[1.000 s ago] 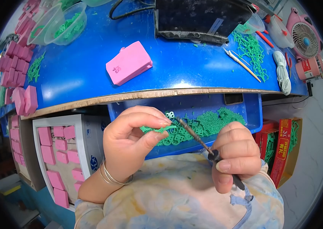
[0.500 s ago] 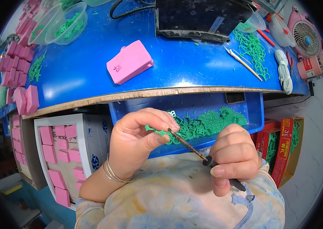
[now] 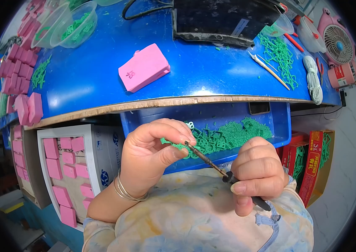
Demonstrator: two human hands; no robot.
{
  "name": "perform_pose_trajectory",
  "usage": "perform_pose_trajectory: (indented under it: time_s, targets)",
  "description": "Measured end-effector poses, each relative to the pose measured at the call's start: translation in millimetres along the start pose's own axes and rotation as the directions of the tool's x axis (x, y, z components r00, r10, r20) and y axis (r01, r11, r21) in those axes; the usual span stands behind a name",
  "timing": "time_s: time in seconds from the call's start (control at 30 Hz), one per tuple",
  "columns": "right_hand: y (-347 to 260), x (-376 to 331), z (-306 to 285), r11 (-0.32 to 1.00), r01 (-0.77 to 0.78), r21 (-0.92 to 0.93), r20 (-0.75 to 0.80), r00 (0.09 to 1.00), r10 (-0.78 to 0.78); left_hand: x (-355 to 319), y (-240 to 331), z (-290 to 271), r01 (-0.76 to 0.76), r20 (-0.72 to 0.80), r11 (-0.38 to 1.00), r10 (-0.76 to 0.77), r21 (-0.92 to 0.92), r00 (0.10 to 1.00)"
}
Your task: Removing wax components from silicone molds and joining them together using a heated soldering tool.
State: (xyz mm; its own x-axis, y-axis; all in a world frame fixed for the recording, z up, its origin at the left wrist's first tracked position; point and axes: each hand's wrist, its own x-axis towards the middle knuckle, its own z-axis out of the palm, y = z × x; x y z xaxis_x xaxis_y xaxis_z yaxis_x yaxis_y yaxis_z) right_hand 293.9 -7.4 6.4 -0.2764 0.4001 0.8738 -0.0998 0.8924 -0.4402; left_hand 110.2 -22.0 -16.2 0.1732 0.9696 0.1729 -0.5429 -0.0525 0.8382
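Pinched between the thumb and forefinger of my left hand point(image 3: 152, 143) is a small green wax piece point(image 3: 170, 143). My right hand point(image 3: 258, 172) grips the black handle of a soldering iron point(image 3: 205, 158) with a slim, brownish metal shaft. The iron slants up to the left, and its tip meets the green piece at my left fingertips; the exact contact is too small to make out. Below both hands, a blue tray point(image 3: 284, 126) holds a heap of small green wax pieces point(image 3: 232, 134).
On the blue table point(image 3: 211, 75) lie a pink block point(image 3: 144, 67), a wooden-handled pick point(image 3: 270, 71), green strands point(image 3: 279, 54) and a white cord bundle point(image 3: 312, 80). A box of pink blocks point(image 3: 89, 138) stands left; red boxes point(image 3: 312, 159) with green pieces stand right. A pink fan point(image 3: 337, 42) is far right.
Hardly anything differs. Both hands hold the same place, with the iron's tip still at the green piece; the view has shifted very slightly.
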Motion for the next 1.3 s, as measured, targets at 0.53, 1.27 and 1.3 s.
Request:
perform_pose_trajectory:
  time_s: [0.53, 1.27, 1.3]
  targets:
    - [-2.6, -1.2, 1.9, 1.000, 0.006, -0.008, -0.053, 0.999, -0.006, -0.4, 0.7, -2.3, -0.001, -0.010, 0.997, 0.002, 0.071, 1.000]
    - [-1.5, -0.8, 0.6, 1.000, -0.009, 0.027, 0.015, 1.000, 0.008, -1.6, 0.8, -2.4, 0.000, -0.026, 0.997, 0.001, 0.075, 1.000]
    - [-1.5, -0.8, 0.5, 1.000, -0.008, 0.025, 0.016, 1.000, 0.008, -1.6, 0.8, -2.3, 0.001, -0.025, 0.997, 0.001, 0.077, 1.000]
